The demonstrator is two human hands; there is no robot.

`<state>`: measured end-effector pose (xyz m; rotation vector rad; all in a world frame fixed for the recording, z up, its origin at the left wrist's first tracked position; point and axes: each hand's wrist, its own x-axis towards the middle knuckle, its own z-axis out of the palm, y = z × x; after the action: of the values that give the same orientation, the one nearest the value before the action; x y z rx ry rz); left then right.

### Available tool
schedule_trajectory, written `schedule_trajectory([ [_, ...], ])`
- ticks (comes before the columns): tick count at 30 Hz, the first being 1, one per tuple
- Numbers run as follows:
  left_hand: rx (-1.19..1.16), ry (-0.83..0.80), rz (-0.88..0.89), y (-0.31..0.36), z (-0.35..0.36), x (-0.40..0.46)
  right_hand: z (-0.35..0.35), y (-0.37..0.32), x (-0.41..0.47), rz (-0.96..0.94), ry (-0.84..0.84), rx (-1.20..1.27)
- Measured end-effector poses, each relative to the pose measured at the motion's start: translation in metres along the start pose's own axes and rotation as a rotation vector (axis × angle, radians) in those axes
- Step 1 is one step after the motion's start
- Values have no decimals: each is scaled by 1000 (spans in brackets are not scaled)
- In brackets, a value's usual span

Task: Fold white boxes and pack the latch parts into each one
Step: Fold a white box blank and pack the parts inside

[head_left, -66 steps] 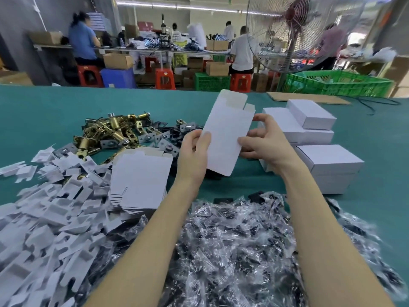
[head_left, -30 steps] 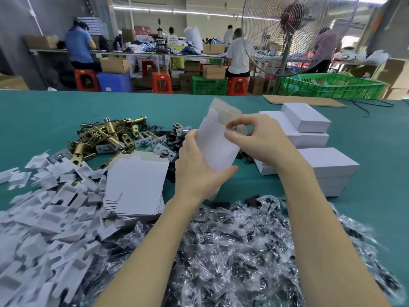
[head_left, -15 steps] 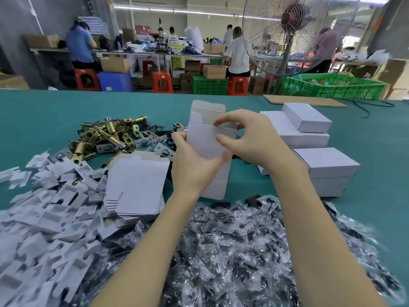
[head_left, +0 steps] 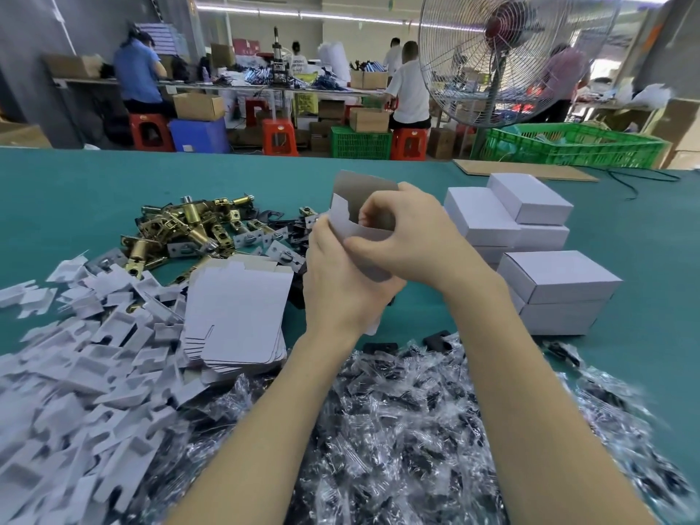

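Above the middle of the green table I hold a white box blank point(head_left: 348, 206), partly opened, its grey inner flap standing up. My left hand point(head_left: 341, 286) grips the lower part of the blank from the left. My right hand point(head_left: 409, 236) curls over its top edge, with the fingers pinching a flap inward. A heap of brass and silver latch parts point(head_left: 197, 229) lies to the left behind my hands. A stack of flat white box blanks point(head_left: 238, 316) sits beside my left wrist.
Several folded white boxes point(head_left: 557, 282) are stacked at the right. White cardboard inserts point(head_left: 75, 373) cover the left foreground. Small parts in clear plastic bags point(head_left: 397, 430) pile up under my forearms. A fan point(head_left: 503, 51) and a green crate point(head_left: 568, 145) stand behind the table.
The flat blank I held up has been opened into a sleeve. My right hand moved from its side to its top edge and bends a flap inward.
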<state>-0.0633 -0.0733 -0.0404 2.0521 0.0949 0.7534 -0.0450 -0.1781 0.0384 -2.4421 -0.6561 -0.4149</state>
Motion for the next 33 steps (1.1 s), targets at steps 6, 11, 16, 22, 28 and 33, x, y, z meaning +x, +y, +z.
schedule_trajectory([
  [6, -233, -113, -10, -5, -6, 7, -6, 22, -1, 17, -63, 97],
  [11, -371, -206, -27, -7, -8, 10, -7, 37, -5, -28, -4, 268],
  [16, -447, -489, -51, -12, -24, 22, -9, 49, -7, -69, 38, 336],
  [22, -487, -594, -48, -18, -39, 33, -7, 54, -6, -88, 48, 392],
  [28, -531, -499, -73, -19, -40, 34, -3, 60, -10, -52, 38, 696],
  [33, -476, -537, -26, -16, -46, 37, 4, 63, -13, 54, 83, 887],
])
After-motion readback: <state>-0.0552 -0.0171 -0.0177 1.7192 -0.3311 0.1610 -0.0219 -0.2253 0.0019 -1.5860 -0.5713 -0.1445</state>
